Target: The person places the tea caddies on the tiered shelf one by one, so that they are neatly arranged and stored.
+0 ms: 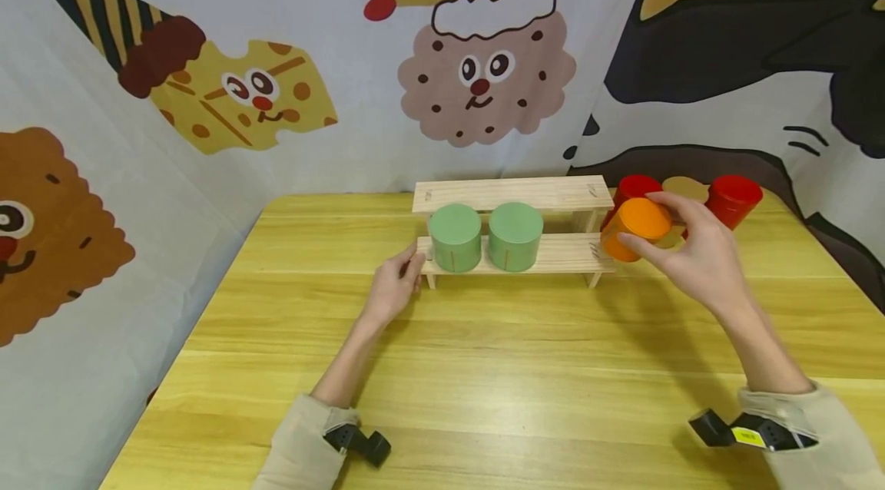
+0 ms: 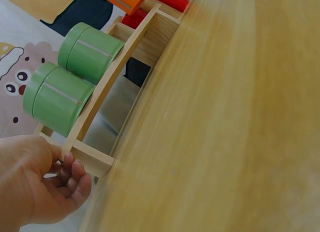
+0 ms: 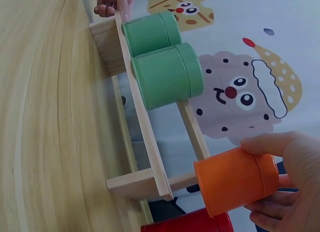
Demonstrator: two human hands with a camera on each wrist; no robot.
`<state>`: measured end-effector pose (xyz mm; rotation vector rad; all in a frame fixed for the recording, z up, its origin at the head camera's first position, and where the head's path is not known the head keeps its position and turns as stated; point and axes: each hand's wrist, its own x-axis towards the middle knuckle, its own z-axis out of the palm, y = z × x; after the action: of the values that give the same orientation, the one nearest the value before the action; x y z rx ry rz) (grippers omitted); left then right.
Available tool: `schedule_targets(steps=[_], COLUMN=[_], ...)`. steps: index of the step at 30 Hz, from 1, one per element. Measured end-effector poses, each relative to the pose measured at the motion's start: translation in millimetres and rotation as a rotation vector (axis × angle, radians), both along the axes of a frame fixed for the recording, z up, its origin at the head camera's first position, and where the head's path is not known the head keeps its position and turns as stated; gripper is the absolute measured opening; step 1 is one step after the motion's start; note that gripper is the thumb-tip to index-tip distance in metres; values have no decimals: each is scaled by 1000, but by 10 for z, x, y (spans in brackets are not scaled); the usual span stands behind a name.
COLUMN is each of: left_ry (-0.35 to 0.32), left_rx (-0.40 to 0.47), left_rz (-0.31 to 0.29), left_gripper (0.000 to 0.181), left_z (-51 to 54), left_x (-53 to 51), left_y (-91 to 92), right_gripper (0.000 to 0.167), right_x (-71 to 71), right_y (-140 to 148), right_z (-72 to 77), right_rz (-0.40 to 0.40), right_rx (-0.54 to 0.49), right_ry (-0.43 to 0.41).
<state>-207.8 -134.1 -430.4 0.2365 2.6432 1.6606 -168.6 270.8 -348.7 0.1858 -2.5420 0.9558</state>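
A two-tier wooden shelf (image 1: 568, 250) stands on the table, with two green lidded canisters (image 1: 455, 240) (image 1: 515, 238) side by side on the left and middle of its lower tier. My left hand (image 1: 394, 286) pinches the left end of that tier, the thumb along the board's end in the left wrist view. Between the thumb and fingers of my right hand (image 1: 705, 263) is an orange lidded canister (image 3: 232, 181). It is slightly tilted, just off the shelf's right end. Part of its far side is hidden by the hand in the right wrist view.
Behind the right hand, two red canisters (image 1: 734, 198) (image 1: 636, 187) and a gold-topped one (image 1: 684, 188) stand near the table's back right, partly covered. The wooden table (image 1: 484, 367) meets a cartoon-printed cloth (image 1: 332, 160) at the back.
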Motion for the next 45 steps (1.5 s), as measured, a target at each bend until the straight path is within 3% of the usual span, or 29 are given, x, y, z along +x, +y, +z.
schedule_targets(steps=[13, 22, 45], left_ry=[-8, -5, 1], left_rx=[14, 19, 33], left_rz=[-1, -4, -11], left_gripper=[52, 51, 52], left_z=[-2, -10, -27], left_x=[-1, -6, -7], left_y=[-4, -2, -4], right_gripper=[64, 64, 61], right_x=[-51, -100, -219], right_y=[-190, -331, -628], right_z=[11, -9, -119], right_rz=[62, 99, 169], right_rx=[-29, -13, -10], right_ry=[-12, 44, -5])
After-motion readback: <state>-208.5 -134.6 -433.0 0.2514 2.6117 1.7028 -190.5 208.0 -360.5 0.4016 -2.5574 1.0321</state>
